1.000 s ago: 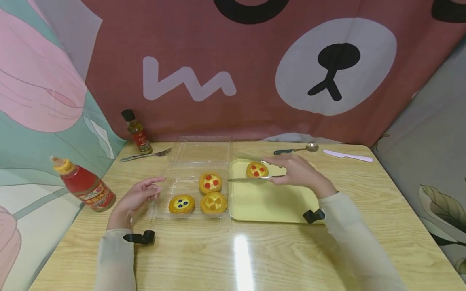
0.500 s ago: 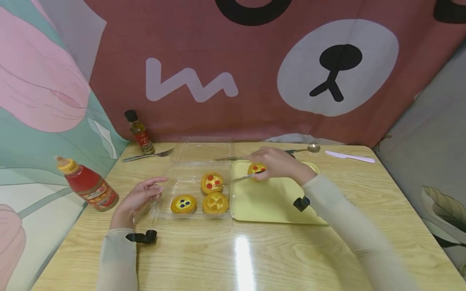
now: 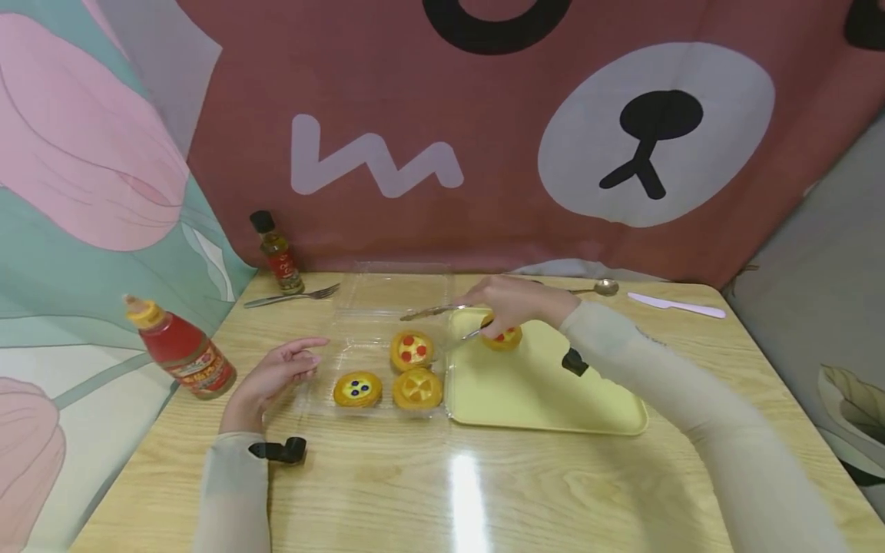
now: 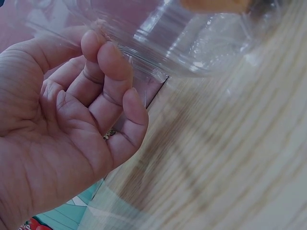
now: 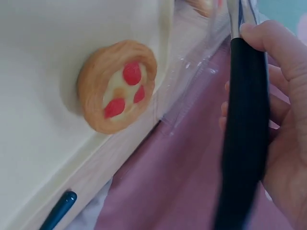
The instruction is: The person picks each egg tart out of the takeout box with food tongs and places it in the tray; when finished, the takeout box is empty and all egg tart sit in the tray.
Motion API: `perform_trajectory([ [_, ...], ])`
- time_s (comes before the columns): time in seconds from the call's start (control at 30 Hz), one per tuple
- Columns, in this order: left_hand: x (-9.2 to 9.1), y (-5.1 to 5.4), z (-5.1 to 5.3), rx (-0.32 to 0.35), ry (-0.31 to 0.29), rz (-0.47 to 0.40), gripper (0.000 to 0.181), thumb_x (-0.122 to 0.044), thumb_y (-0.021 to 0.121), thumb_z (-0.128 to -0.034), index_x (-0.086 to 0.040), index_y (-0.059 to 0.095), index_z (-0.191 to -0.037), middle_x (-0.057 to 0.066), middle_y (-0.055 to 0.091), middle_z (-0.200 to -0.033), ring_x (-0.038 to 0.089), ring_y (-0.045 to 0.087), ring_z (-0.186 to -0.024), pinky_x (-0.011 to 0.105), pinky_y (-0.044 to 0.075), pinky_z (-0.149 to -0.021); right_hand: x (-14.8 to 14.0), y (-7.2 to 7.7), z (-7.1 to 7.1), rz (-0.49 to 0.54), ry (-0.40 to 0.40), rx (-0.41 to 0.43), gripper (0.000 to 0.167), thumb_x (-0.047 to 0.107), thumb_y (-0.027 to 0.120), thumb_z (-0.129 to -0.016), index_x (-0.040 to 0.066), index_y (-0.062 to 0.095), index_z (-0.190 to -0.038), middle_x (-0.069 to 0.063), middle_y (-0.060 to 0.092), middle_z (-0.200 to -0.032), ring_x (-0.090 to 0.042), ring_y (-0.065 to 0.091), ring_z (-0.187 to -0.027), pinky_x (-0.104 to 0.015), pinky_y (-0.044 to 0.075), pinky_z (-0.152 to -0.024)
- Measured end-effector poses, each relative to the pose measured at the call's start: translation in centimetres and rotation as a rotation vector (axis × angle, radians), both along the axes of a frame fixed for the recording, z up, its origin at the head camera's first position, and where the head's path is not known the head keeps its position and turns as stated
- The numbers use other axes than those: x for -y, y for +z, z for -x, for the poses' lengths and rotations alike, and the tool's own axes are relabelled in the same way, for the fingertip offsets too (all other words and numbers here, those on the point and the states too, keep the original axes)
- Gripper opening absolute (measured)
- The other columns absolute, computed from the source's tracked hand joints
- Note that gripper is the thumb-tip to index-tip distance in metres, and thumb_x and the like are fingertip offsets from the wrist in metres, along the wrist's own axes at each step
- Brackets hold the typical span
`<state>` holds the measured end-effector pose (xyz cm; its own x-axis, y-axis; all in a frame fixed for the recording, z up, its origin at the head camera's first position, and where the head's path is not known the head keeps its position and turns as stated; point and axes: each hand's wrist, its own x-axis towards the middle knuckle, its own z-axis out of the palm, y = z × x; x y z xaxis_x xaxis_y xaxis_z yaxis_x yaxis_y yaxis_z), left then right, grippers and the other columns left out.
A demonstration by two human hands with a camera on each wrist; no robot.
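My right hand (image 3: 508,301) grips a pair of tongs (image 5: 247,105) with black handles, its metal arms spread apart and pointing left over the clear plastic container (image 3: 325,403). Behind that hand, partly covered, a tart with red toppings (image 3: 507,338) lies on the yellow tray (image 3: 546,399). Inside the container sit another red-topped tart (image 3: 412,351), a tart with blue berries (image 3: 357,389) and a tart with yellow wedges (image 3: 418,389). My left hand (image 3: 276,372) is at the container's left edge, fingers loosely bent; whether they touch the rim I cannot tell.
At the left stands a red sauce bottle (image 3: 187,353) with a yellow cap. Behind it are a small dark-capped bottle (image 3: 280,257) and a fork (image 3: 293,296). A spoon (image 3: 604,287) and a pale knife (image 3: 677,305) lie along the back edge.
My right hand has moved left with the tongs, from around the tart on the tray toward the container. That tart stays on the tray. My left hand keeps its place beside the container.
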<state>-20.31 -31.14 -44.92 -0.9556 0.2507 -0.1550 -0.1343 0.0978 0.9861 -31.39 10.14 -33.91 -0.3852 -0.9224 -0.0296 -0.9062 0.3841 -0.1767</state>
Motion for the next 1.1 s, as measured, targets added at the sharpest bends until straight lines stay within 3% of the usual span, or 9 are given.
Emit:
perform_trajectory([
  [0.33, -0.2, 0.4, 0.0, 0.002, -0.008, 0.005, 0.047, -0.013, 0.057, -0.0952, 0.004, 0.043, -0.137, -0.006, 0.055, -0.071, 0.006, 0.051, -0.065, 0.021, 0.043, -0.06, 2.2, 1.4, 1.0, -0.149, 0.009, -0.012, 0.069, 0.011, 0.074, -0.071, 0.009, 0.051, -0.137, -0.01, 0.058, -0.128, -0.027, 0.055, -0.114, -0.037, 0.05, -0.084],
  [0.47, -0.4, 0.4, 0.1, 0.007, -0.011, -0.014, 0.046, -0.012, 0.057, -0.0949, 0.003, 0.044, -0.136, -0.006, 0.056, -0.071, 0.006, 0.052, -0.066, 0.021, 0.043, -0.06, 3.1, 2.0, 1.5, -0.204, 0.035, -0.082, 0.069, 0.004, 0.071, -0.069, 0.013, 0.054, -0.135, -0.008, 0.061, -0.123, -0.027, 0.055, -0.107, -0.038, 0.05, -0.079],
  [0.77, -0.7, 0.5, 0.2, 0.012, -0.016, -0.028, 0.047, -0.01, 0.057, -0.0944, 0.004, 0.043, -0.137, -0.006, 0.056, -0.07, 0.006, 0.051, -0.065, 0.021, 0.043, -0.06, 4.9, 3.4, 1.2, -0.295, 0.059, -0.232, 0.067, -0.002, 0.07, -0.07, 0.019, 0.057, -0.132, -0.007, 0.062, -0.117, -0.028, 0.052, -0.109, -0.046, 0.041, -0.094],
  [0.93, -0.5, 0.3, 0.2, 0.016, 0.0, -0.023, 0.047, -0.011, 0.058, -0.0943, 0.003, 0.043, -0.137, -0.007, 0.056, -0.071, 0.005, 0.052, -0.066, 0.02, 0.044, -0.061, 5.9, 3.1, 0.9, -0.319, 0.092, -0.334, 0.065, -0.004, 0.069, -0.073, 0.023, 0.058, -0.131, -0.005, 0.062, -0.115, -0.026, 0.051, -0.109, -0.046, 0.037, -0.098],
  [1.1, -0.4, 0.2, -0.1, 0.019, 0.013, -0.023, 0.046, -0.012, 0.059, -0.0939, 0.002, 0.045, -0.136, -0.007, 0.056, -0.071, 0.005, 0.052, -0.066, 0.02, 0.044, -0.061, 6.8, 2.6, 0.6, -0.344, 0.114, -0.367, 0.061, -0.006, 0.064, -0.079, 0.023, 0.057, -0.132, -0.004, 0.061, -0.12, -0.026, 0.049, -0.115, -0.044, 0.035, -0.101],
])
